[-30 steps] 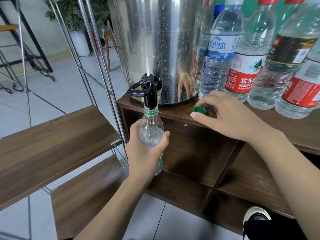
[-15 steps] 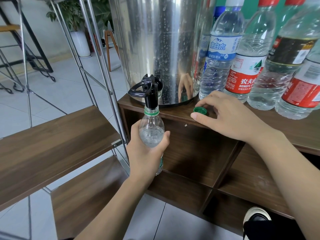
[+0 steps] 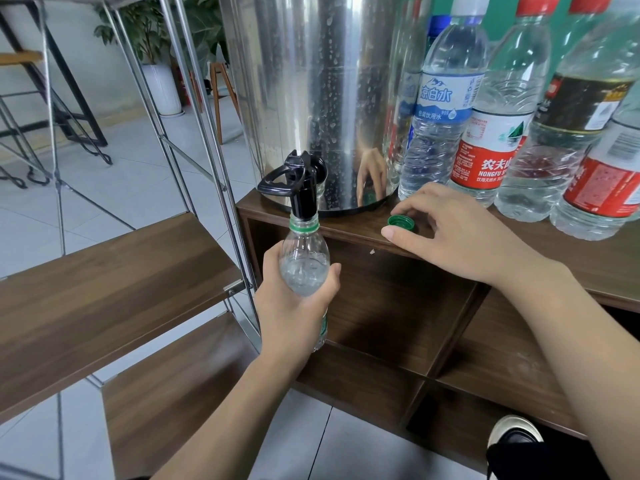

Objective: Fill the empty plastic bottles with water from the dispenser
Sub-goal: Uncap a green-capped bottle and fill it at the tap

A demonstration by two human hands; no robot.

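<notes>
A shiny steel water dispenser (image 3: 322, 84) stands on the wooden cabinet top (image 3: 346, 230); its black tap (image 3: 298, 183) hangs over the front edge. My left hand (image 3: 294, 306) grips a small clear bottle with a green neck ring (image 3: 304, 261), holding its open mouth right up under the tap's spout. Water fills the bottle up to near its shoulder. My right hand (image 3: 460, 233) rests on the cabinet top, fingers curled around a green cap (image 3: 401, 222) that lies there.
Several larger capped bottles stand right of the dispenser: a blue-labelled one (image 3: 443, 109), a red-labelled one (image 3: 491, 147), a dark-labelled one (image 3: 581, 109). Open cabinet cubbies (image 3: 398, 306) lie below. A metal-framed rack with wooden shelves (image 3: 104, 292) stands to the left.
Almost nothing has moved; both hands keep their places. The water in the small bottle stands about as high as before.
</notes>
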